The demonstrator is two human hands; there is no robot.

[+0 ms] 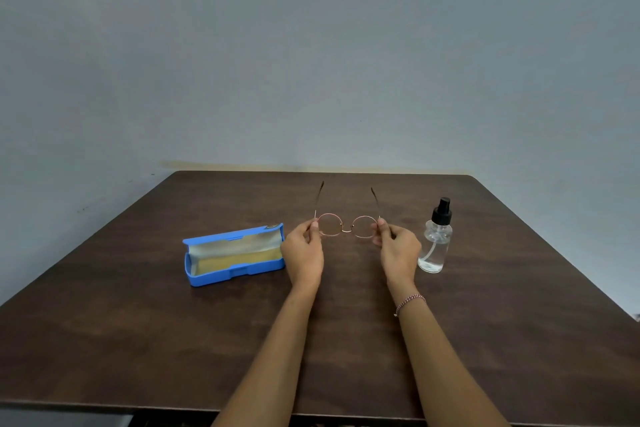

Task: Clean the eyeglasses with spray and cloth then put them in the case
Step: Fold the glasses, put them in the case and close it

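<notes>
From the head view, I see the eyeglasses (347, 226) held up just above the worktop (138, 340), near its middle, with the temples open and pointing away from me. My left hand (304, 255) pinches the outer rim of the left lens near the hinge; my right hand (397, 251) does the same on the other side. The fingers (313, 226) of both hands are narrowed onto the thin metal rim, so each hand is holding the frame.

I judge the glasses to be very light and delicate: thin wire rims, slim temples, round lenses that will smudge or scratch. I would keep my hold at the rim ends beside the hinges, as now, and stay off the glass. The bridge and temples look easy to bend, so a gentle pinch is enough.

Taking the glasses as my landmark: the case (233, 255) lies open to their left, just beside my left hand, and the yellowish lining inside may be the cloth, though I cannot tell. The spray bottle (436, 239) stands upright to their right, close beside my right hand.

Counted: one pair of glasses, one blue case, one clear bottle with a black pump, two hands. No separate cloth shows.
</notes>
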